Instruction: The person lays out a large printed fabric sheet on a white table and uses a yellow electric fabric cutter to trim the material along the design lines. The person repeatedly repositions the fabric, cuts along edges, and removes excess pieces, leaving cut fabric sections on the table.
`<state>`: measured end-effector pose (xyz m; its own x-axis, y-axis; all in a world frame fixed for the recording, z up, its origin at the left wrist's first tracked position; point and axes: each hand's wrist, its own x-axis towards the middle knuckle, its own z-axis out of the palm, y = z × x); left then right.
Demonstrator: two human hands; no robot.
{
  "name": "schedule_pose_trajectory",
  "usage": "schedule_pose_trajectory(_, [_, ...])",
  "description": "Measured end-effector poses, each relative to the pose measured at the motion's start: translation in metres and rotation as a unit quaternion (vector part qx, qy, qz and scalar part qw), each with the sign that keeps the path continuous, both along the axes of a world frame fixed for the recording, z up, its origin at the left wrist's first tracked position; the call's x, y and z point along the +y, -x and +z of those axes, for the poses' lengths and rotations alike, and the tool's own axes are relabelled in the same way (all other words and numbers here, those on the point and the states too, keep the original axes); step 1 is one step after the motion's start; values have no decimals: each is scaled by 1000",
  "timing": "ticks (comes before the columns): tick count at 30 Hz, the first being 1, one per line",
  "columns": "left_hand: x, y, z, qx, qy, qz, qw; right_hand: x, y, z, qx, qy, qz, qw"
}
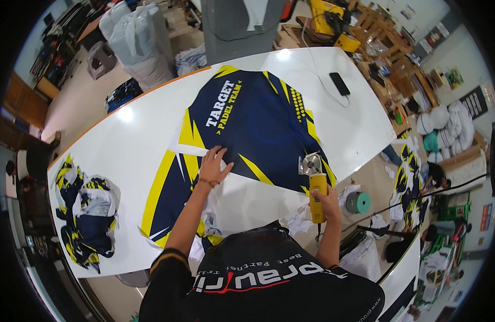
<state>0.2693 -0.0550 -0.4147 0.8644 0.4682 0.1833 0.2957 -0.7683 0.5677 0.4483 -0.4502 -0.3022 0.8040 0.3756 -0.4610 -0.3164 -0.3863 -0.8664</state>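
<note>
A right hand (327,203) grips the yellow body of a handheld rotary cutter (318,185), thumb along the casing, right of centre in the frame. The tool's round blade (312,161) sits at the lower right corner of a navy panel (263,126) with yellow flashes and printed lettering; whether it is spinning cannot be told. The left hand (211,167), near the middle of the frame, lies open with fingers spread, pressing rather than grasping, on the panel's lower left edge.

The panel spreads across the centre of a white table (124,137). A second navy-and-yellow piece (164,201) lies beneath the left forearm, in the lower middle of the frame. The work appears to be at the trimming stage, the blade placed by the panel's border; the next move seems to call for a steady push of the cutter along that border, with the left hand keeping the cloth flat and clear of the blade.

Farther out, a crumpled heap of matching fabric (94,214) rests at the table's left end, and a black phone (339,83) lies at upper right with a white cable (318,67). A green spool (358,203) and pale scraps (300,221) sit past the table's near edge, at lower right. Wrapped bundles (137,45) stand at upper left; white sacks (449,126) are piled at far right.
</note>
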Motion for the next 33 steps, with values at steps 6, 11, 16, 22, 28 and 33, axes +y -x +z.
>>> schedule_pose_trajectory(6, [56,-62,-17,188,-86,28,978,-51,24,2,-29,-21,-112,993])
schedule_pose_trajectory(11, [101,-27,-16,296,-92,119,943,-63,37,4,-18,-27,-150,988])
schedule_pose_trajectory(16, [125,94,-3,353,-35,210,911,-50,36,-5,0,-20,-141,990])
schedule_pose_trajectory(22, [116,236,58,561,219,223,767,-7,19,-17,0,-28,-88,996])
schedule_pose_trajectory(28, [151,174,58,224,15,160,961,57,-8,-10,25,-43,10,999])
schedule_pose_trajectory(33, [169,49,11,189,-24,82,978,94,-8,-3,13,-30,63,997])
